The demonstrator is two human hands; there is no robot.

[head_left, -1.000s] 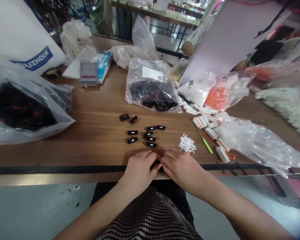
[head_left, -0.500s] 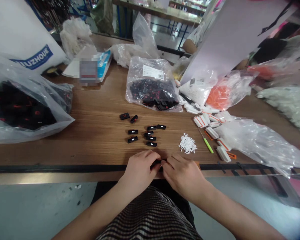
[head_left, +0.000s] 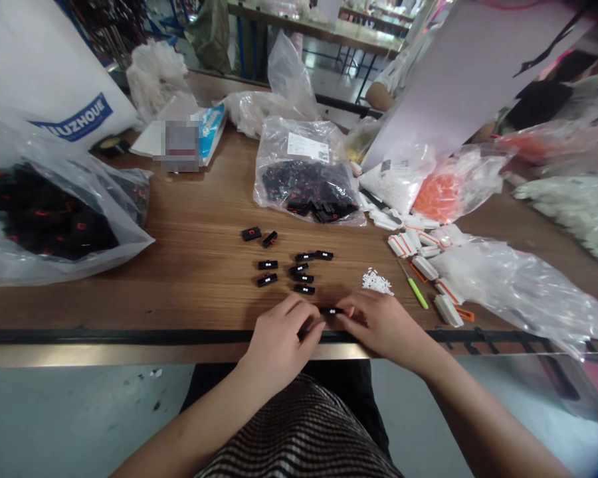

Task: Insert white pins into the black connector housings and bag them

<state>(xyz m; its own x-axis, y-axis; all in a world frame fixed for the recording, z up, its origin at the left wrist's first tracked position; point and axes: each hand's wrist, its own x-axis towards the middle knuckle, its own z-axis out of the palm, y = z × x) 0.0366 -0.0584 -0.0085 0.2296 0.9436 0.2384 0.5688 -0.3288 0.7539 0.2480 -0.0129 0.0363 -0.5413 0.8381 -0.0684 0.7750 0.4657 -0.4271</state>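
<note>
A small black connector housing [head_left: 332, 311] with two white dots on top is pinched at its right end between the thumb and fingers of my right hand [head_left: 379, 323], just above the table's front edge. My left hand [head_left: 285, 333] is beside the housing's left end, fingers curled and thumb slightly apart from them; nothing shows between them. Several similar black housings with white dots [head_left: 268, 265] lie beyond my hands. Farther back are two black housings [head_left: 252, 234] with red marks on top. A pile of tiny white plugs [head_left: 376, 281] lies past my right hand, which partly covers it.
A green-handled pick [head_left: 417, 293] and white-and-orange parts [head_left: 448, 311] lie to the right, beside a clear plastic bag [head_left: 518, 285]. Bags of black parts stand at the back [head_left: 306, 176] and left [head_left: 50, 212]. A bag of orange pieces [head_left: 438, 192] sits back right.
My right hand has moved slightly right and forward, bringing the black housing out into view between my hands. My left fingers have loosened from it. The view has shifted slightly.
</note>
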